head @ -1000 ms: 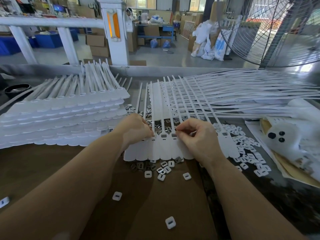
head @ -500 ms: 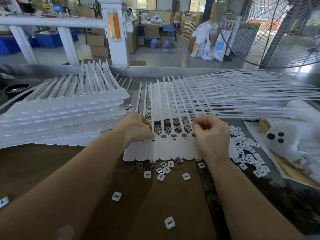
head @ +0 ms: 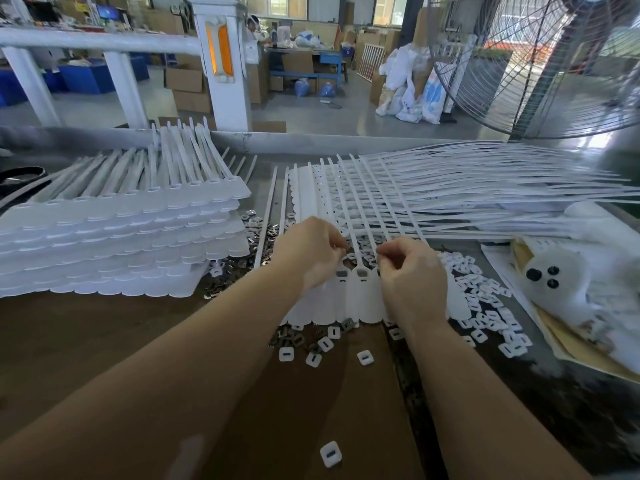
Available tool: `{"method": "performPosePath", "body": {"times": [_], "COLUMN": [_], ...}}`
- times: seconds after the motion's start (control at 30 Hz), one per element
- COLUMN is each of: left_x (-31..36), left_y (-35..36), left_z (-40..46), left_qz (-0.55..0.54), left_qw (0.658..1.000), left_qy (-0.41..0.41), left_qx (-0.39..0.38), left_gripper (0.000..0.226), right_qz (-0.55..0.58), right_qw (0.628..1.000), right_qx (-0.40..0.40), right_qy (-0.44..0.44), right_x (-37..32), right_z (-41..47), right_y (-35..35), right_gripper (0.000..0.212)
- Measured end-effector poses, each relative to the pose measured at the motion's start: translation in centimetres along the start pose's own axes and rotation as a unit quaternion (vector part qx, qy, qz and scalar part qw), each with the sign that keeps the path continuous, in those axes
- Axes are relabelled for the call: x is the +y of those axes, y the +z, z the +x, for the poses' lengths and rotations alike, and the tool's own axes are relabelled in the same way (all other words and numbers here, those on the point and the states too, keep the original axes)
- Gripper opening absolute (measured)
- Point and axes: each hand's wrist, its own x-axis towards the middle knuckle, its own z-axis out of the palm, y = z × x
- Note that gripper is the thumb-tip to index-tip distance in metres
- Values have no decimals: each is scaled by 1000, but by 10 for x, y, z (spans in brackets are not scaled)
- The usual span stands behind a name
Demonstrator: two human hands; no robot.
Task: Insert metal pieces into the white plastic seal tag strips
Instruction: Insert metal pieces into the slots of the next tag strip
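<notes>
We had a stack of strips (head: 117,237) at the tabletop's (head: 104,341) left edge, another sheet of strips (head: 360,303) at centre under our hands, loose caps (head: 485,303) to its right, metal pieces (head: 256,223) between stack and sheet.

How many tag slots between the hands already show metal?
2 for sure: one slot beside the left hand, another slot mid-gap. A third may sit at the edge of the right hand; the hands may hide more.
</notes>
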Motion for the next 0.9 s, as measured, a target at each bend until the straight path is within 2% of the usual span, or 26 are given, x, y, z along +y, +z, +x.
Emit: {"method": "performPosePath", "body": {"times": [0.27,0.47,0.63,0.8,0.9], "left_x": [8,9,8,9,10], "left_y": [13,18,17,19,15], "left_z": [8,7,7,6,7], "left_qz": [43,53,93,213,231], "left_qw": [998,997,995,975,969], "left_qy": [-38,-48,-10,50,68], "left_qx": [-9,19,34,41,47], "left_gripper": [16,15,19,20,21], "right_qz": [-8,-10,-5,0,-14], "right_qw": [1000,1000,1000,1000,999], "right_qx": [-6,-10,-15,-21,-21], "right_qy": [-3,-4,-10,-18,-26], "right_x": [-1,-2,-3,-3,-3], "right_z": [0,0,0,-1,-1], "right_y": [0,-1,-2,-1,-1], "right_gripper": [12,11,12,12,12]}}
